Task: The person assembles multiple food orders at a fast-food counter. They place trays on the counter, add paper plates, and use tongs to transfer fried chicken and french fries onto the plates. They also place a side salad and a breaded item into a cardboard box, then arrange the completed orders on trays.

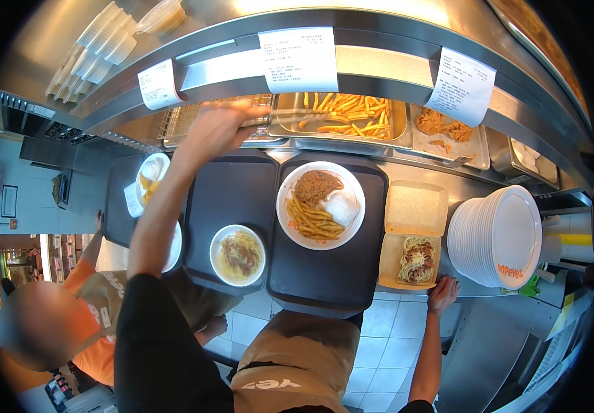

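My left hand (215,131) is closed around metal tongs (290,118), slightly blurred, whose far end reaches over the french fries (355,113) in a metal pan. My right hand (443,294) rests at the counter's front edge with its fingers laid out and nothing visible in them. Beside it stands an unfolded carton (415,206) with spaghetti and sauce (417,261) in its lower half. On the dark tray (321,282) in front of me, a white plate (324,241) carries fries, a brown minced topping and a white mound.
A bowl of noodles (237,255) stands on the tray to the left. Stacked white plates (493,237) rise at the right. Fried chicken (443,126) lies in a pan behind. Paper slips (298,58) hang from the overhead rail. A co-worker in an orange sleeve (82,275) stands at left.
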Demonstrator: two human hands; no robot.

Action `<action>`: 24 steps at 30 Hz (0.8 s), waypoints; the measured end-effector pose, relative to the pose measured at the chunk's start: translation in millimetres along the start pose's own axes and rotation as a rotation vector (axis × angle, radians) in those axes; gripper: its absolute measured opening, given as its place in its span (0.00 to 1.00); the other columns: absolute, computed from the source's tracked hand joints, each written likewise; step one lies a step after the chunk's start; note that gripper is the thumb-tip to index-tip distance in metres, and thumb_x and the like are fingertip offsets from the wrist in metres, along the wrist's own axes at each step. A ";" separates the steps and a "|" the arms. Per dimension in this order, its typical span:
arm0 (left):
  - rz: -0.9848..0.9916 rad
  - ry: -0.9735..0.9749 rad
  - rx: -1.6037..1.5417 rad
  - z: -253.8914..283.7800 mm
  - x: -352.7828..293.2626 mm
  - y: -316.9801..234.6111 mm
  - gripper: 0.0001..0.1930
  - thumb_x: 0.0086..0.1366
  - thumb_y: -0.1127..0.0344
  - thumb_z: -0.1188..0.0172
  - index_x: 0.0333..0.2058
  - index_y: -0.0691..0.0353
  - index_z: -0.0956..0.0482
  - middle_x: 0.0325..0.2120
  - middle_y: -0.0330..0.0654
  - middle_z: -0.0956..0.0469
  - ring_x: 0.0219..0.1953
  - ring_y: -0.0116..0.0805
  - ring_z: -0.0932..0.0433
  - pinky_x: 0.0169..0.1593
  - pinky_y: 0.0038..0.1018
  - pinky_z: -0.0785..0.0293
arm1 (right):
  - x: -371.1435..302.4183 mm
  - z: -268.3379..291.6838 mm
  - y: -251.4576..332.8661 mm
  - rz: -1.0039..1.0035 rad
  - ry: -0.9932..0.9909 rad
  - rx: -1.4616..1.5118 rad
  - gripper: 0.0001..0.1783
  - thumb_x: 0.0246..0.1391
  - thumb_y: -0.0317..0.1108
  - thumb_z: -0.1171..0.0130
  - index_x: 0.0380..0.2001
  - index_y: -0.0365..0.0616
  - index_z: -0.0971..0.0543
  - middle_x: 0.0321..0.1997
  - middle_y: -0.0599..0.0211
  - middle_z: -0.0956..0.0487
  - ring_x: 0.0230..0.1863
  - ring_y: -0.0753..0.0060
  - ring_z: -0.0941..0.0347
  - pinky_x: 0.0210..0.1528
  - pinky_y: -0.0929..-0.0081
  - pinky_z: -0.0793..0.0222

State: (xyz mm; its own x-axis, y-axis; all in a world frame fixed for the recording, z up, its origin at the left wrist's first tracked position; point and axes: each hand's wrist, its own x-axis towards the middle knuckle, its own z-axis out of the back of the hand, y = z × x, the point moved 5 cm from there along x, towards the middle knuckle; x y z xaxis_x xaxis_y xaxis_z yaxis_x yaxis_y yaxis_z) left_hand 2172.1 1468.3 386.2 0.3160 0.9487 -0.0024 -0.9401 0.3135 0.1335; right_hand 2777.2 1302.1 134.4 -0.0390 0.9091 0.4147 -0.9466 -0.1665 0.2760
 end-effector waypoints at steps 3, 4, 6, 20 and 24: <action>0.048 0.073 -0.183 17.5 -75.6 -34.4 0.23 0.57 0.61 0.34 0.54 0.41 0.21 0.33 0.40 0.19 0.33 0.42 0.19 0.34 0.36 0.23 | -0.1 0.2 -0.6 -0.027 0.023 0.003 0.12 0.66 0.32 0.55 0.27 0.40 0.30 0.26 0.56 0.32 0.29 0.49 0.37 0.34 0.58 0.42; 0.069 0.124 -0.210 14.0 -98.5 -47.8 0.23 0.57 0.59 0.34 0.53 0.42 0.21 0.33 0.39 0.20 0.32 0.43 0.19 0.34 0.37 0.23 | -0.4 0.4 -0.5 -0.027 0.024 -0.001 0.12 0.66 0.32 0.55 0.27 0.40 0.30 0.27 0.57 0.32 0.30 0.49 0.37 0.34 0.57 0.42; 0.139 0.260 -0.253 -7.3 -126.0 -71.9 0.22 0.56 0.60 0.33 0.51 0.43 0.20 0.32 0.37 0.21 0.33 0.43 0.19 0.34 0.37 0.24 | -0.8 1.5 -1.0 -0.013 0.009 0.003 0.12 0.66 0.32 0.55 0.27 0.40 0.29 0.27 0.57 0.31 0.31 0.49 0.36 0.35 0.57 0.41; 0.232 0.166 -0.185 -27.7 -187.4 -54.3 0.23 0.55 0.60 0.34 0.52 0.45 0.20 0.33 0.36 0.20 0.32 0.44 0.19 0.33 0.39 0.25 | -5.2 -2.9 -12.2 -0.024 0.047 0.051 0.11 0.64 0.33 0.52 0.29 0.41 0.27 0.29 0.58 0.27 0.33 0.51 0.33 0.38 0.57 0.39; 0.157 0.238 -0.160 -40.7 -159.7 -53.1 0.22 0.55 0.59 0.34 0.51 0.45 0.21 0.35 0.38 0.20 0.35 0.44 0.18 0.36 0.40 0.23 | -6.2 -1.5 -10.6 -0.007 0.026 0.040 0.10 0.64 0.33 0.51 0.29 0.41 0.28 0.29 0.57 0.28 0.33 0.50 0.33 0.38 0.57 0.39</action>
State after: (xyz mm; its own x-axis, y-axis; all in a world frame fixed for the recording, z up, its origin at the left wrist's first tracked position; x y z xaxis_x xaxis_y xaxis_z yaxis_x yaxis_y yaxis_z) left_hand 2166.4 1301.8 339.2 0.1449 0.9628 -0.2281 -0.9891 0.1472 -0.0070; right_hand 2787.1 1298.9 127.6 -0.0412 0.9197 0.3905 -0.9335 -0.1748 0.3131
